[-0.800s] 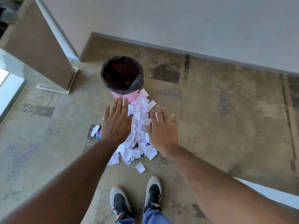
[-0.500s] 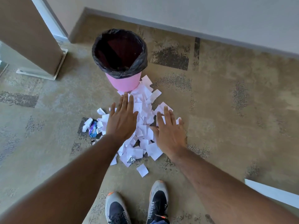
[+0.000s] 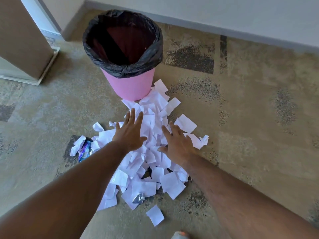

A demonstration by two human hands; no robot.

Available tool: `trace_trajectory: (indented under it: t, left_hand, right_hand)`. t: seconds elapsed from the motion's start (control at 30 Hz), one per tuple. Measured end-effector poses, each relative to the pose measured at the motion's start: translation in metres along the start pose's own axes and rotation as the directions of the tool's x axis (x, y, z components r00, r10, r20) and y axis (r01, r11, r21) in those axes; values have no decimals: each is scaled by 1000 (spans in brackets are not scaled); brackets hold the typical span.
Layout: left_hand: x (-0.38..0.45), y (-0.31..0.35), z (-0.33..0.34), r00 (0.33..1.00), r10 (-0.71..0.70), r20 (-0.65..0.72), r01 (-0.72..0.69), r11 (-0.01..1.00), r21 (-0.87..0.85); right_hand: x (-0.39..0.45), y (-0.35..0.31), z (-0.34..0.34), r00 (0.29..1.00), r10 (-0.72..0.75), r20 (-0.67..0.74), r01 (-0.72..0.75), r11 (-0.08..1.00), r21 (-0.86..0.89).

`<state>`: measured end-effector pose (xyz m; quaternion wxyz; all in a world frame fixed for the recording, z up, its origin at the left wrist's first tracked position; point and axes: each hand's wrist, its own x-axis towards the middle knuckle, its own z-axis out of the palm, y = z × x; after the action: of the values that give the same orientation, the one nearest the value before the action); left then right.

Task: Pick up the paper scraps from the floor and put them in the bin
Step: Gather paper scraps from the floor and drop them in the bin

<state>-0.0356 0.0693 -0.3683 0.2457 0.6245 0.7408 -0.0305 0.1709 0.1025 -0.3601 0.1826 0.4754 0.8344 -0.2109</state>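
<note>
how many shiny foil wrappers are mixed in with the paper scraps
2: a blue-purple wrapper at the pile's left edge, beside the left forearm, and a silver wrapper near the pile's near end. More may be hidden under the paper scraps.

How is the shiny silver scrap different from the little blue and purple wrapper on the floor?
The silver scrap lies at the near end of the paper pile, resting on white pieces; the blue and purple wrapper sits off to the pile's left side, beside a few crumpled scraps. The silver one looks plain and metallic, the wrapper colourful and printed. The silver one looks smaller. Both are crinkled, shiny, and still on the carpet, not in the bin.
</note>
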Motion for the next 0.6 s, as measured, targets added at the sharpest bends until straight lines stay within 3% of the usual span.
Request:
trace_trajectory:
  t: [0.27,0.6]
  left_hand:
    - [49,-21,28,991,-24,132,19,999,43]
    - [56,-34,72,972,-50,230,20,991,131]
  right_hand:
    - [58,3,14,997,-60,-38,61,998,25]
    - [81,2,45,994,-66,89,63,997,41]
